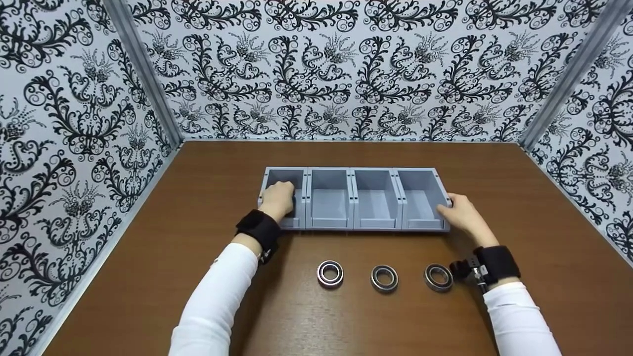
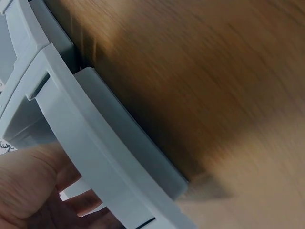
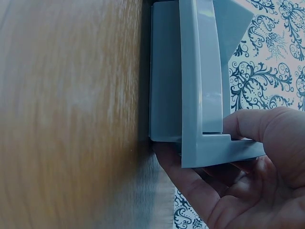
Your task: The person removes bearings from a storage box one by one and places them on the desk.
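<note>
A row of joined grey storage bins (image 1: 378, 224) spans the middle of the table in the head view, open fronts toward me. My left hand (image 1: 278, 199) grips the outer side wall of the leftmost bin; its thumb lies inside and the fingers go round the outside, partly hidden by the bin (image 2: 95, 138). At the other end, my right hand (image 1: 461, 212) pinches the side wall of the rightmost bin (image 3: 212, 71), thumb over the edge and fingers outside. I see nothing inside the two middle bins. Whether the row is slightly raised off the table I cannot tell.
Three ring-shaped ball bearings lie in front of the bins: a left one (image 1: 330, 274), a middle one (image 1: 384, 278) and a right one (image 1: 438, 277) close to the right wrist's camera. Patterned panels (image 1: 316, 74) wall in the brown wooden table (image 1: 207, 163) behind and at both sides.
</note>
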`<state>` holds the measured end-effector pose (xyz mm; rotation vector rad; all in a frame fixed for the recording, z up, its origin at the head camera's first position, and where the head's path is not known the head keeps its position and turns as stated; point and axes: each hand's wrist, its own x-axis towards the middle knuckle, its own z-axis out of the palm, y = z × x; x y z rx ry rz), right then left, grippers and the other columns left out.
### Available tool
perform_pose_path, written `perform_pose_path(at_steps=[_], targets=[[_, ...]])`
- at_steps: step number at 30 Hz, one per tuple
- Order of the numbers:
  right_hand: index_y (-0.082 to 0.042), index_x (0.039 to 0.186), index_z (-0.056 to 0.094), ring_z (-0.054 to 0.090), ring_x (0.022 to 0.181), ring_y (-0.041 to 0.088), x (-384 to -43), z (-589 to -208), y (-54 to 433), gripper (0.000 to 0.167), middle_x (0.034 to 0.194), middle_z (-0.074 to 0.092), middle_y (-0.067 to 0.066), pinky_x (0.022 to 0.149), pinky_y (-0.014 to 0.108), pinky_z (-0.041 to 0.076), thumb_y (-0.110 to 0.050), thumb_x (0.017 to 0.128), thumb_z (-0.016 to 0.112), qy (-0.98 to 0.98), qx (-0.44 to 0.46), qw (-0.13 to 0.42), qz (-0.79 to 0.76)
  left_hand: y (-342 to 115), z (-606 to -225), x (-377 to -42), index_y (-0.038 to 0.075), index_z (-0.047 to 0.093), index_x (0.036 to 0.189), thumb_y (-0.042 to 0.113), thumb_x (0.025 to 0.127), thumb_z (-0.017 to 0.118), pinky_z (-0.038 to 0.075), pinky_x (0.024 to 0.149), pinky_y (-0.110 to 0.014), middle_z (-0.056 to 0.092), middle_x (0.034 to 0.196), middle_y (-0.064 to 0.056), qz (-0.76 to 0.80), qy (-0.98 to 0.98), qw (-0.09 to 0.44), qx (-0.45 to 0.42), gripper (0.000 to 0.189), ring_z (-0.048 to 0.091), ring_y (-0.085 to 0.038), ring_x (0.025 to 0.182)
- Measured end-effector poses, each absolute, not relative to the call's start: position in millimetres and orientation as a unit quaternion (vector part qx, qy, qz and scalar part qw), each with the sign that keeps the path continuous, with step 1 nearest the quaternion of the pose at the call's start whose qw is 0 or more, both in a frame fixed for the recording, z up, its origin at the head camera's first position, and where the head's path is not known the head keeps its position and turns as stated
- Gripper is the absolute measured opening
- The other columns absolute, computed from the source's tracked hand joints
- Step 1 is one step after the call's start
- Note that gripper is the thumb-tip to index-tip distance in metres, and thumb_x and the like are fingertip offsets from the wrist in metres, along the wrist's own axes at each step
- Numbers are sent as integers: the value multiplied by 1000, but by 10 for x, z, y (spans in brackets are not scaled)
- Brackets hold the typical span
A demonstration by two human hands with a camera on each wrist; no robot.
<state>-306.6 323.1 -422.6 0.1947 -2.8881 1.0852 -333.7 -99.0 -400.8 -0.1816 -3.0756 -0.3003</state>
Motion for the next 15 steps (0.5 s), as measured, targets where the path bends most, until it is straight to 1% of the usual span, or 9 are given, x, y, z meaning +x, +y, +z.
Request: perform_pose_path(at_steps=[3, 10, 15], targets=[[22, 126, 56, 63, 91, 33, -3061, -4224, 3232, 40, 110, 66, 34, 80, 40, 50, -4, 96, 56, -935, 65, 26, 347, -988, -4008, -3334, -5, 73, 105, -1, 97, 60, 59, 82, -57, 73, 114, -26, -100, -993, 24, -59, 16, 72, -45, 103], [22, 125, 57, 63, 88, 30, -3060, -4224, 3236, 38, 107, 67, 32, 77, 37, 50, -4, 97, 56, -933, 61, 25, 353, -994, -4016, -3350, -6, 73, 104, -3, 95, 61, 59, 81, -56, 73, 111, -27, -110, -992, 18, -66, 15, 72, -44, 100], [22, 124, 57, 63, 89, 31, -3065, -4223, 3240, 37, 107, 67, 32, 78, 38, 50, -3, 97, 56, -933, 65, 27, 352, -988, -4006, -3354, -6, 72, 106, -3, 95, 61, 59, 82, -55, 73, 111, -27, -110, -992, 14, -67, 16, 72, -43, 99]])
